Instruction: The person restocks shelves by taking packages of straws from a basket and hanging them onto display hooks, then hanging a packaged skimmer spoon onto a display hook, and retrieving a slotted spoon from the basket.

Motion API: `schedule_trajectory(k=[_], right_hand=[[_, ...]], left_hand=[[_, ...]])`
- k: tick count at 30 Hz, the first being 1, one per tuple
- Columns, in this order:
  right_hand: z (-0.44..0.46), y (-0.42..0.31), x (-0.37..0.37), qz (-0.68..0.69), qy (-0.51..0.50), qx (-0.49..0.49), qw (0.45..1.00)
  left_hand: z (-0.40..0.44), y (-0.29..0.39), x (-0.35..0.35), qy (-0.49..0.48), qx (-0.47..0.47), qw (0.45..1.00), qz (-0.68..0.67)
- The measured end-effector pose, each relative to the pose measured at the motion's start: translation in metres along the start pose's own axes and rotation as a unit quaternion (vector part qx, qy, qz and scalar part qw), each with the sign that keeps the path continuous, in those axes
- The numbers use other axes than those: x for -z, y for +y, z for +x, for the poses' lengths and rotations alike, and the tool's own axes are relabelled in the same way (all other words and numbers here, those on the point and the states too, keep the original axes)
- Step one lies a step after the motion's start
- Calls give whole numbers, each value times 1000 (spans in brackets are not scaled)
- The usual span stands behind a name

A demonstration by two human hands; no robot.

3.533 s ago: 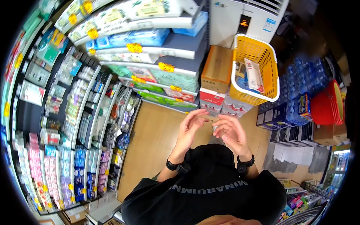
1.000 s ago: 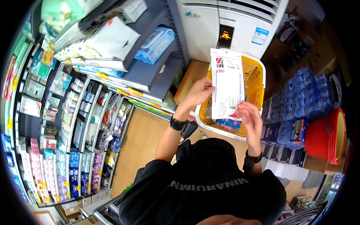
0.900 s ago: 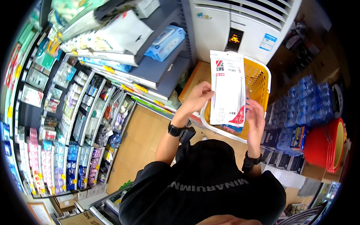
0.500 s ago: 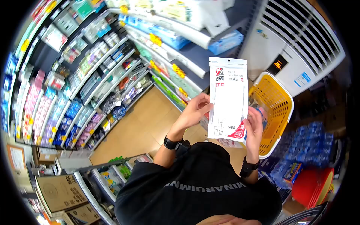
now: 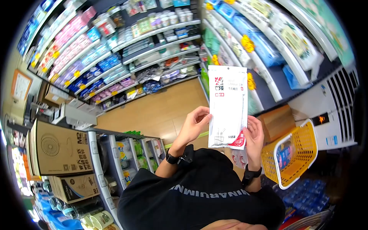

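Observation:
A white packet of bent straws (image 5: pixel 226 115) is held upright in front of my chest, its printed face toward me. It carries a red and black logo at the top and a red patch at the lower right corner. My left hand (image 5: pixel 195 124) pinches its left edge between thumb and fingers. On the opposite edge, lower down, my right hand (image 5: pixel 253 138) grips it with the thumb in front; the fingers behind are partly hidden. Both wrists wear black bands.
A yellow basket (image 5: pixel 293 153) with goods inside stands to my right, near a white air unit (image 5: pixel 326 111). Stocked shelves (image 5: pixel 161 30) line the far side and the right (image 5: pixel 260 46). At the left are cardboard fan boxes (image 5: pixel 63 147) and a low shelf (image 5: pixel 132 153).
My view has swung to the right, so the basket and shelves sit differently. The straw packet stays in both hands, slightly lower and further left in view.

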State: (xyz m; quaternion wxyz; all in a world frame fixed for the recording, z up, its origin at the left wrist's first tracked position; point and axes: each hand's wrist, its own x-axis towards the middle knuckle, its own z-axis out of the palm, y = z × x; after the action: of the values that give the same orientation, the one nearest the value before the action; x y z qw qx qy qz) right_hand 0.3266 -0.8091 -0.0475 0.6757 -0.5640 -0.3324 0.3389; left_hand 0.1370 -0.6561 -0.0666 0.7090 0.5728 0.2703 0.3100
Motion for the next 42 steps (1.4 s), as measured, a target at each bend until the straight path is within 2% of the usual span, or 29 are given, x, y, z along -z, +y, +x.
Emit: schedule_trajectory(k=[2, 7, 12, 15, 33, 39, 42], right_hand=[[6, 5, -29, -27, -24, 1, 999], [15, 28, -93, 6, -89, -7, 996], [19, 25, -137, 13, -124, -7, 992], [26, 21, -147, 0, -138, -39, 990], [136, 34, -117, 35, -224, -4, 974], [163, 40, -103, 39, -240, -26, 970], [175, 53, -95, 39, -279, -33, 959]], left_hand=[[-16, 7, 28, 27, -6, 1000, -4], [-51, 21, 91, 88, -10, 996, 6], [-67, 26, 124, 139, -12, 990, 21], [-68, 22, 133, 156, -14, 987, 14], [10, 10, 106, 203, -64, 977, -26], [37, -11, 94, 187, -26, 975, -118], [45, -22, 86, 153, -19, 975, -161]])
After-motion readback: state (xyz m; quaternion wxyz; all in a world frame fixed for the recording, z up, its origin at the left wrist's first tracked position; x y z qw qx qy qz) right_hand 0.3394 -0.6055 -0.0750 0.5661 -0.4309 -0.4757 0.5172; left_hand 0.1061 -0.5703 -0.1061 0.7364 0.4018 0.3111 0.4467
